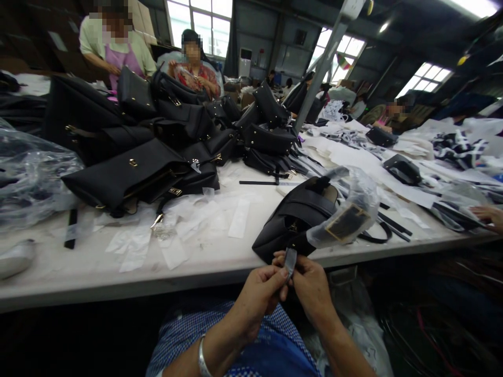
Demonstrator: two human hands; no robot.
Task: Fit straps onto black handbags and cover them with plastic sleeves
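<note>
At the table's front edge, both my hands are closed on a small grey strip [290, 260] with a filmy sheen. My left hand [262, 287] pinches it between thumb and fingers. My right hand [312, 283] grips it from the other side, its fingertips partly hidden. Just beyond them a black handbag [296, 209] leans on the table. Clear plastic wrap [356, 196] covers its curved handle, with a gold-edged rectangle showing through. Whether the strip is joined to the bag I cannot tell.
Black bags [129, 167] lie heaped at the left and centre of the white table [212, 259]. Paper scraps [238, 217], clear plastic [35, 178] and black straps [395, 228] are scattered about. Two people work opposite; another person's hand [489, 217] is at the right.
</note>
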